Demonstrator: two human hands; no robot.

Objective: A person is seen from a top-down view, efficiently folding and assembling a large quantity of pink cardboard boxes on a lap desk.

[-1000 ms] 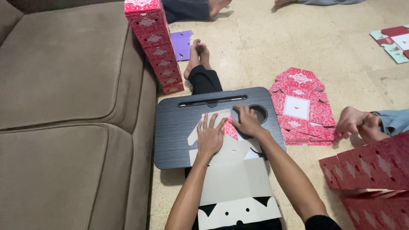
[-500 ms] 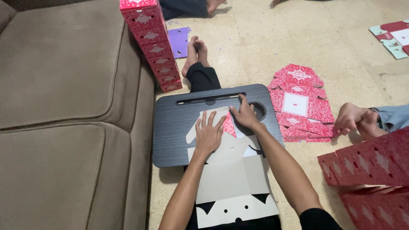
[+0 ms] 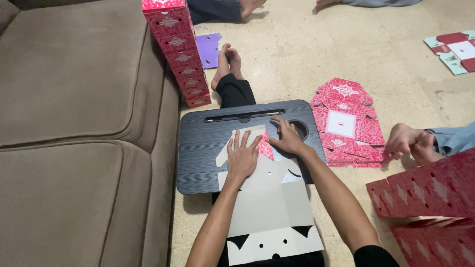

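Observation:
A flat cardboard box blank (image 3: 271, 207), grey side up with a red printed flap showing at its far end, lies across a dark lap tray (image 3: 198, 148) on my legs. My left hand (image 3: 242, 155) presses flat on the blank's far left part, fingers spread. My right hand (image 3: 287, 138) presses down beside it on the red folded flap, close to the tray's round cup hole. Neither hand grips anything.
A brown sofa (image 3: 74, 123) fills the left. A stack of folded red boxes (image 3: 178, 49) leans against it. More flat red blanks (image 3: 346, 123) lie on the floor to the right, near another person's feet (image 3: 408, 143). Red assembled boxes (image 3: 430, 198) sit at lower right.
My right hand has slid slightly left and nearer along the flap, off the cup hole. The left hand stays pressed on the blank.

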